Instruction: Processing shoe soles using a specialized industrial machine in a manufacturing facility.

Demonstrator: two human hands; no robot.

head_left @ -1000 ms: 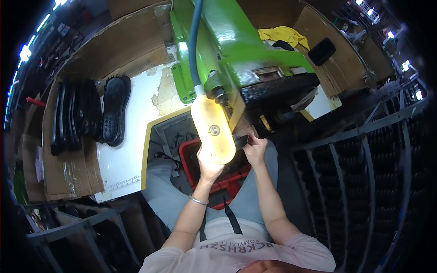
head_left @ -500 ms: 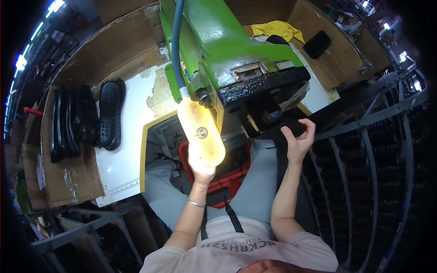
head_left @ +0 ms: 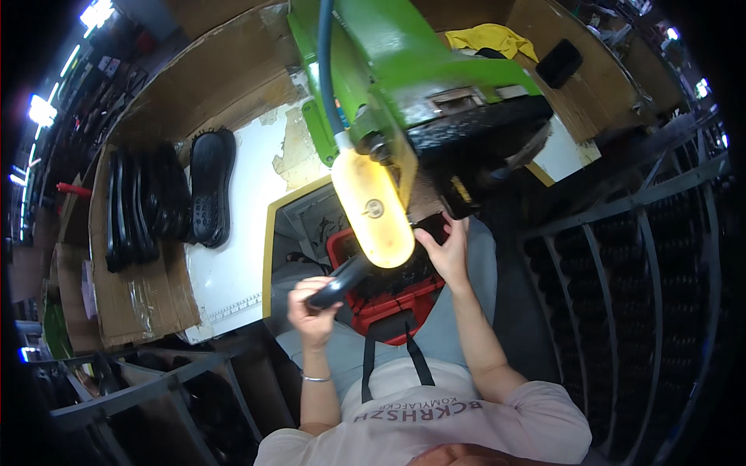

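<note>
A black shoe sole (head_left: 339, 284) is held low in front of the green machine (head_left: 435, 78), its middle hidden behind the glowing yellow lamp (head_left: 376, 213). My left hand (head_left: 312, 312) is closed round its near left end. On the far side of the lamp, my right hand (head_left: 449, 256) has thumb and fingers closed on a dark end in line with the same sole, just below the machine's black head (head_left: 482, 128). Shadow and the lamp hide exactly how that end meets the machine.
Several black soles (head_left: 132, 210) stand in a row on cardboard at left, one sole (head_left: 211, 186) beside them on the white tabletop (head_left: 256, 186). A red crate (head_left: 396, 311) sits between my legs. Racks (head_left: 657, 287) flank me. A yellow cloth (head_left: 493, 39) lies behind the machine.
My left hand has come out from behind the lamp, down and left, showing the sole's end. My right hand has moved left, closer to the lamp. The view has shifted slightly.
</note>
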